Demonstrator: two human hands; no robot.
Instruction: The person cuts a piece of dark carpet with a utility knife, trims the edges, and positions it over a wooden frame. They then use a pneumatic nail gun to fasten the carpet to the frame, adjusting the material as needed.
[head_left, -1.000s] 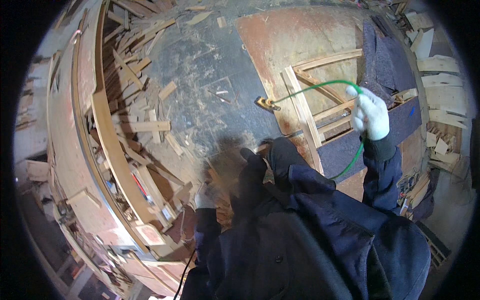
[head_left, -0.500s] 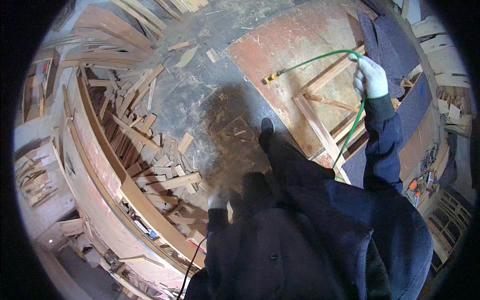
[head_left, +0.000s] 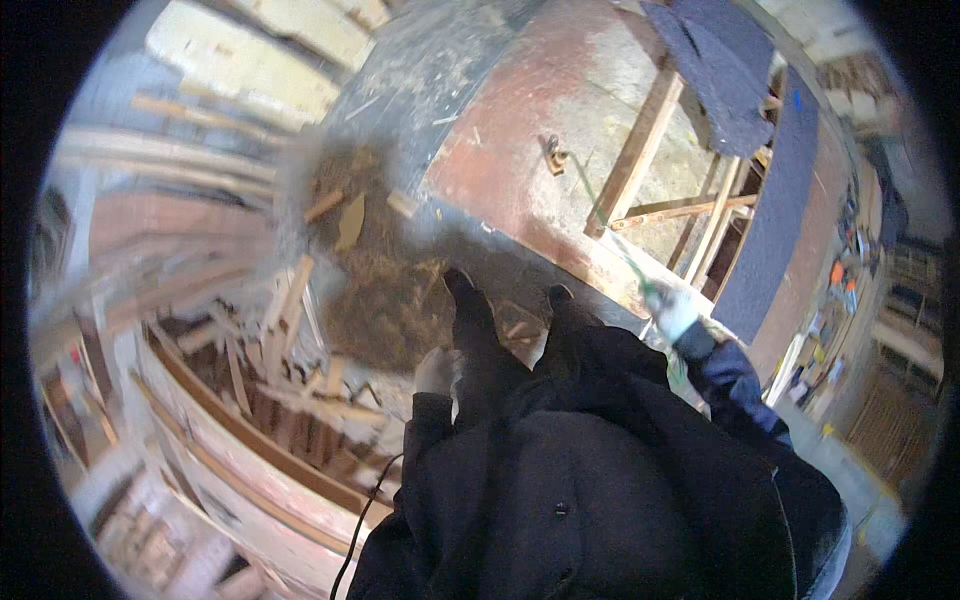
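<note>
My right hand [head_left: 676,314], in a white glove, is closed round a thin green hose [head_left: 592,190] close to my right thigh, somewhat smeared by motion. From that hand the hose runs forward over a wooden frame [head_left: 645,150] to a yellow-and-dark end fitting [head_left: 556,158] above the worn reddish board. Below the hand, more green hose shows by my leg. My left hand [head_left: 436,372], also white-gloved, hangs by my left leg, apart from the hose; its fingers are too blurred to read.
On the left stands a long wooden-sided bin [head_left: 240,435] with heaped wood offcuts. The worn reddish board [head_left: 480,140] lies ahead, and dark blue-grey carpet [head_left: 775,220] covers parts on the right. A black cord [head_left: 365,520] hangs at my left side. Small tools lie far right.
My right hand has come down and back toward my body, still gripping the hose. The view has turned, and both my feet now show on the floor.
</note>
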